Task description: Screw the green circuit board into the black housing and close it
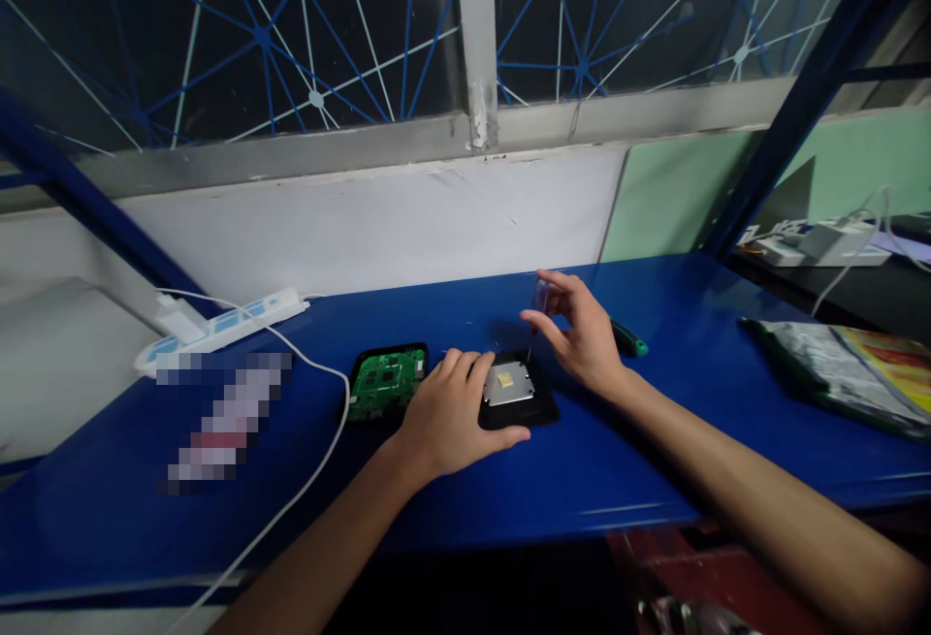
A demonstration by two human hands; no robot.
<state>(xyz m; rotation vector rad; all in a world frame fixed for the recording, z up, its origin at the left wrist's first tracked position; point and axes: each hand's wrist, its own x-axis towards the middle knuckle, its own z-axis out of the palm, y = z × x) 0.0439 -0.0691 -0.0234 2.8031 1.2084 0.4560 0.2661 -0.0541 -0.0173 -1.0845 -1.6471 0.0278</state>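
Note:
My right hand (586, 330) pinches the clear handle of a small screwdriver (539, 296) between thumb and fingertips. Its thin shaft points down at the far right corner of a silver metal plate (518, 386). That plate, with a pale yellow square pad on it, lies in a black plastic cover (534, 415). My left hand (451, 412) braces the cover's left side, fingers at the far edge and thumb along the near edge. Left of it, a green circuit board (385, 378) sits in another black casing half (356, 361), partly hidden by my left hand.
A white power strip (240, 323) with a plug stands at the back left, its white cable (338, 441) crossing the blue table (582, 480). Behind my right wrist lies a green-and-black tool handle (629, 338). A shiny packet (850, 368) lies at right.

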